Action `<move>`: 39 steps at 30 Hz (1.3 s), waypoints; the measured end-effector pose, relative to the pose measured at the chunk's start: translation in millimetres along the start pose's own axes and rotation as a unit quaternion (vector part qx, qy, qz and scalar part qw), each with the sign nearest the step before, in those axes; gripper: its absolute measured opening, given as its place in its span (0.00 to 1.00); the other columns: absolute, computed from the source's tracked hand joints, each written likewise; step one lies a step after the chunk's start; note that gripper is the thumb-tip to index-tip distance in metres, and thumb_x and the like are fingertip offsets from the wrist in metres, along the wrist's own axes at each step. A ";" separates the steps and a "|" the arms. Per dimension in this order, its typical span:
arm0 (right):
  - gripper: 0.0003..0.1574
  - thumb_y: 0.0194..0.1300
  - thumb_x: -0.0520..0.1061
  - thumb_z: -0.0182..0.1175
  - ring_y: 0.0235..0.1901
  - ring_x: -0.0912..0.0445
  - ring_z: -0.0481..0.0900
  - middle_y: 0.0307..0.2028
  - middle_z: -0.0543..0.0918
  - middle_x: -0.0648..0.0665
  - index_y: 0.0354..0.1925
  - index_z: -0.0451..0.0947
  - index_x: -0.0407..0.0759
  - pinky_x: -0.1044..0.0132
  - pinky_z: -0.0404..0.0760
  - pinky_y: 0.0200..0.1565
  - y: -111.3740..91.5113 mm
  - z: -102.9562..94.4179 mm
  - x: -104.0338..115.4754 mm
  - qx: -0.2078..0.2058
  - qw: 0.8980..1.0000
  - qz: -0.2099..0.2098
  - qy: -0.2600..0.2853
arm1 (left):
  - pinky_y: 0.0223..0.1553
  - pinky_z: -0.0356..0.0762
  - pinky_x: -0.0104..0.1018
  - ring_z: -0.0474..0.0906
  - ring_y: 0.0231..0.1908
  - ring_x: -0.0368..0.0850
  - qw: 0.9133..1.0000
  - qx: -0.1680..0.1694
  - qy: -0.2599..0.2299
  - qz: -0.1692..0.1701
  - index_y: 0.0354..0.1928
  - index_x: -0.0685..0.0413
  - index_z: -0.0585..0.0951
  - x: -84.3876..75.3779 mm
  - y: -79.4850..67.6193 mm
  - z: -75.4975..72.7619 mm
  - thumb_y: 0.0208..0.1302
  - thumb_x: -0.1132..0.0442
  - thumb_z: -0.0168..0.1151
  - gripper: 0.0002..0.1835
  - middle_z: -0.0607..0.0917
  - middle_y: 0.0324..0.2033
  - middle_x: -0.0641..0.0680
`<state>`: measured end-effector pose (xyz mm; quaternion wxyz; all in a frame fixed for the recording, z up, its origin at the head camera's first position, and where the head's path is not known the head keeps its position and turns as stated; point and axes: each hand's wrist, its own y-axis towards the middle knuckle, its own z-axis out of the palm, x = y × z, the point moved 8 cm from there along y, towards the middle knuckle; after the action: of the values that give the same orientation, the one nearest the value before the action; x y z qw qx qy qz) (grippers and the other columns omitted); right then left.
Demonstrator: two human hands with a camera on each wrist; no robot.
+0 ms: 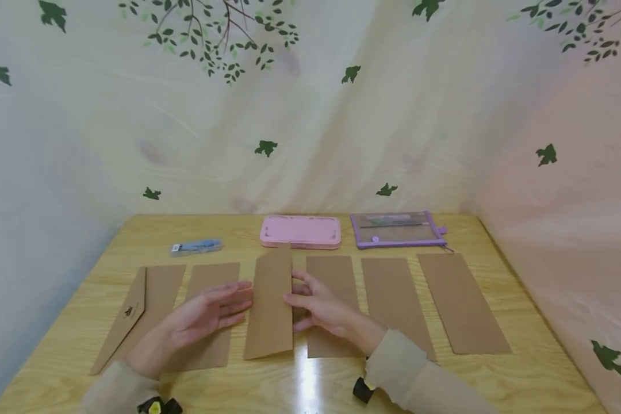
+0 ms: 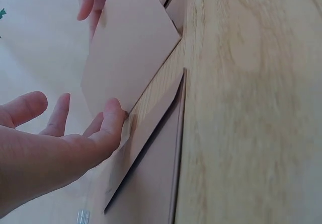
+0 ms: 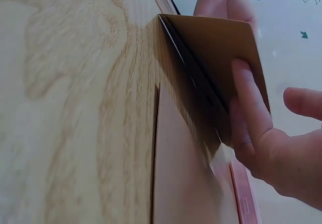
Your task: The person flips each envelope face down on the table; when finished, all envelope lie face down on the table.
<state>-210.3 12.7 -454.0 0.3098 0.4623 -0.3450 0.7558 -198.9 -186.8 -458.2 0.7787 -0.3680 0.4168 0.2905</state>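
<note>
Five envelopes (image 1: 463,303) lie flat, leftmost showing flap (image 1: 123,328) — raised envelope (image 1: 270,305), third from left, tilted, seemingly unfinished; left hand (image 1: 212,313) loosely spread beside it, right hand (image 1: 325,309) with straight fingers behind

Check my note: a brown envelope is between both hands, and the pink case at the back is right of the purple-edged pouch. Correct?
No: the pink case is left of the purple-edged pouch, as the head view shows. The brown envelope is between the left hand and right hand.
</note>
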 end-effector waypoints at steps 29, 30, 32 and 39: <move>0.48 0.76 0.40 0.56 0.73 0.33 0.56 0.76 0.47 0.24 0.78 0.39 0.29 0.44 0.75 0.61 -13.4 -8.8 -1.5 0.030 0.998 0.027 -0.044 | 0.72 0.61 0.47 0.56 0.74 0.55 1.000 0.020 -0.009 0.005 0.79 0.66 0.43 3.9 -7.9 -10.5 0.84 0.54 0.39 0.34 0.41 0.77 0.70; 0.48 0.76 0.40 0.56 0.73 0.33 0.56 0.76 0.47 0.24 0.78 0.39 0.29 0.44 0.74 0.63 -13.4 -8.9 -1.7 0.031 0.998 0.026 -0.043 | 0.72 0.61 0.46 0.56 0.74 0.55 1.000 0.019 -0.009 0.005 0.79 0.66 0.43 4.2 -8.3 -10.9 0.84 0.54 0.39 0.34 0.41 0.77 0.70; 0.47 0.76 0.40 0.55 0.73 0.34 0.55 0.76 0.48 0.23 0.78 0.39 0.29 0.45 0.72 0.64 -13.4 -9.1 -2.0 0.032 0.998 0.024 -0.044 | 0.72 0.62 0.46 0.57 0.74 0.55 1.000 0.018 -0.009 0.004 0.79 0.66 0.44 4.3 -8.9 -11.3 0.84 0.54 0.39 0.34 0.41 0.77 0.70; 0.48 0.76 0.42 0.56 0.73 0.34 0.56 0.76 0.49 0.24 0.79 0.40 0.30 0.44 0.71 0.65 -15.5 -11.3 -0.3 0.025 0.998 0.023 -0.053 | 0.71 0.62 0.47 0.59 0.73 0.54 1.000 0.014 -0.011 0.003 0.79 0.65 0.47 4.2 -7.6 -12.0 0.84 0.53 0.40 0.33 0.43 0.78 0.69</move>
<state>-203.5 30.6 -454.5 0.2615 0.5014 -0.3526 0.7456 -196.2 -200.3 -463.9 0.7873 -0.3526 0.4135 0.2911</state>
